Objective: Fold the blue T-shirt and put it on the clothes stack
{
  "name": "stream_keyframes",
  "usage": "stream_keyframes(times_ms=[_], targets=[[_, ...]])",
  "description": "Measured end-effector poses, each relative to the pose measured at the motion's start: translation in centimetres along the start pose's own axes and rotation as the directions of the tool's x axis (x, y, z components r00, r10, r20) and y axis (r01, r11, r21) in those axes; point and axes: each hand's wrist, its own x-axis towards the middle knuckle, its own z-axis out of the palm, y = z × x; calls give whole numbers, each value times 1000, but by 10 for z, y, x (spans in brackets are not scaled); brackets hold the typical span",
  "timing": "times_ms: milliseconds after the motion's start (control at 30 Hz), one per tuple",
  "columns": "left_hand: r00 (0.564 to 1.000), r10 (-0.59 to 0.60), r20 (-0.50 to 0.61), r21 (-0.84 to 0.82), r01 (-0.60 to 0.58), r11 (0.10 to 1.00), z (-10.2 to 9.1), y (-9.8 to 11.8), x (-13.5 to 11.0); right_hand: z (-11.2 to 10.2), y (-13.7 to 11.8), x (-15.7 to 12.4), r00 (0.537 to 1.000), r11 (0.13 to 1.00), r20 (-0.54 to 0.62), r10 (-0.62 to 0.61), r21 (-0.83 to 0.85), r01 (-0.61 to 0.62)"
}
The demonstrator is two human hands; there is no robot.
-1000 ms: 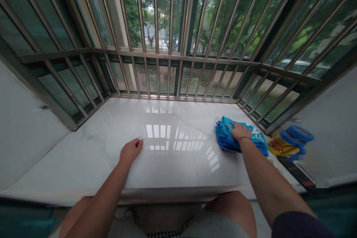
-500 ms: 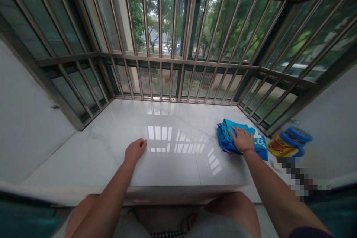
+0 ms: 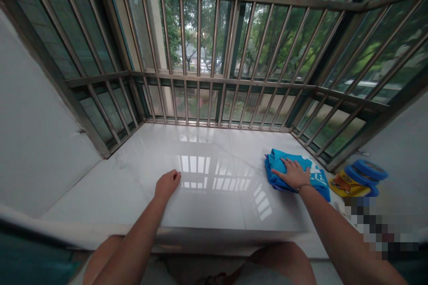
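My left hand [image 3: 167, 184] is curled into a loose fist and rests on the glossy white windowsill [image 3: 214, 207]. Nothing shows in its fingers. On the right, a folded stack of bright blue cloth [image 3: 277, 159] with white markings lies on the sill; it looks like folded clothing or a bag, but I cannot tell which. My right hand [image 3: 293, 173] lies flat on top of it, fingers spread. A thin band circles the right wrist.
A blue and yellow jar-like container [image 3: 356, 179] with a handle stands right of the cloth, partly covered by a pixelated patch. Metal window bars [image 3: 217, 81] enclose the sill at the back and sides. White walls [image 3: 36, 120] flank it, and my knees are below its front edge.
The view has shifted slightly, so everything sits a little lower and further right. Both hands keep their places, the left on the sill and the right on the blue cloth.
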Motion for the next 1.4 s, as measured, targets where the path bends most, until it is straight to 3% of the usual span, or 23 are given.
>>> stream_keyframes(times_ms=[267, 500, 733, 900, 1167, 1300, 1400], targets=[[999, 47, -25, 57, -45, 997, 3, 12, -26, 0, -7, -15, 999, 999, 37, 29, -16, -28], [987, 155, -47, 137, -148, 979, 20, 24, -95, 6, -4, -12, 1000, 1000, -7, 22, 4, -22], [961, 249, -120, 181, -225, 957, 42, 13, -149, 12, -3, -12, 998, 999, -56, 32, 28, -31], [952, 297, -72, 187, -280, 942, 47, 4, -155, 11, -7, -15, 996, 998, -68, 52, 32, -50], [935, 342, -93, 193, -320, 927, 47, 1, -151, 13, -16, -30, 989, 994, -125, 84, 74, -75], [910, 381, -165, 223, -342, 913, 46, 1, -153, 9, -24, -44, 987, 991, -114, 109, 87, -100], [857, 446, -259, 238, -391, 889, 45, 0, -154, 3, -30, -52, 989, 986, -55, 140, 93, -135]])
